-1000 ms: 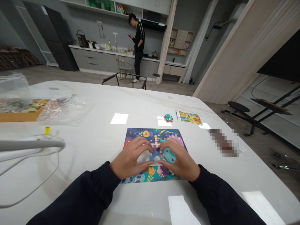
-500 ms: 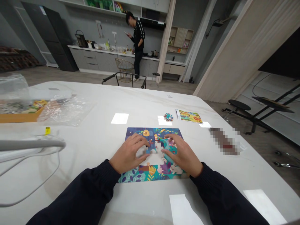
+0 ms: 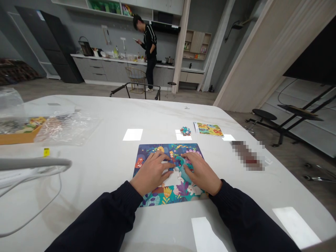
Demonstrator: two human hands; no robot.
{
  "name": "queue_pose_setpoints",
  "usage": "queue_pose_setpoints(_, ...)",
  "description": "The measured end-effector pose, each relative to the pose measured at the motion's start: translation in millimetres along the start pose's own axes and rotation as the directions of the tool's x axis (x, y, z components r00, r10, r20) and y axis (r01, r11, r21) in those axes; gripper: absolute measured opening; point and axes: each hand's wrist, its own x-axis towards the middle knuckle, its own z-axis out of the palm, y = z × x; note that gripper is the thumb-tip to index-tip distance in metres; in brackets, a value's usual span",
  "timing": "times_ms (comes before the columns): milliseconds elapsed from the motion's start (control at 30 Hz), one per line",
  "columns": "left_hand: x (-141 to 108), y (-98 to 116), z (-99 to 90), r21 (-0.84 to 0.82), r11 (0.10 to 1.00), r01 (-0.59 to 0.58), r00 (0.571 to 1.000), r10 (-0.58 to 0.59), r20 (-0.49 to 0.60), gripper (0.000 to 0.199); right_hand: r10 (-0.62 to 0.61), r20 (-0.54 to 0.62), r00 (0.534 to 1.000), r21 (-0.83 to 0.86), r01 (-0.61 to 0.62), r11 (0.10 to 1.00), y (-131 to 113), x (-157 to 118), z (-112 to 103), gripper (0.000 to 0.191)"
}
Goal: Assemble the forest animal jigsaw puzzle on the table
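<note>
In front of me lies a colourful jigsaw puzzle [image 3: 168, 199] with rabbits, flowers and a dark blue forest, a white gap showing in its middle. My left hand [image 3: 154, 172] rests on its left half, fingers stretched out towards the centre and palm down. On the right half lies my right hand [image 3: 202, 171], its fingers spread flat over the blue and pink pieces. Neither hand visibly grips a piece, though the palms cover parts of the picture. Beyond the board sits a small pile of loose puzzle pieces [image 3: 185, 131].
A picture booklet [image 3: 209, 129] lies right of the pile. At the left are an orange-edged box [image 3: 21, 137], clear plastic wrapping [image 3: 68, 127] and a grey lamp-like bar [image 3: 34, 163] with a cable. A person [image 3: 150, 49] stands at the far kitchen counter.
My hands have come down flatter onto the puzzle, the left one shifting right. The fingers now press against the board. The whole view has shifted slightly.
</note>
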Motion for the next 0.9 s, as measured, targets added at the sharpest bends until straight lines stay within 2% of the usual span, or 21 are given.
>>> queue_pose_setpoints(467, -1.2, 1.6, -3.4, 0.05, 0.998, -0.024, 1.0, 0.024, 0.005, 0.024, -0.017, -0.007, 1.0, -0.008, 0.017, 1.0, -0.1, -0.3, 0.0, 0.029)
queue_pose_setpoints(900, -1.1, 3.6, -0.6, -0.002, 0.998, -0.056, 0.998, 0.056, 0.015, 0.024, -0.035, -0.004, 0.999, -0.009, 0.035, 0.999, -0.6, 0.4, -0.9, 0.028)
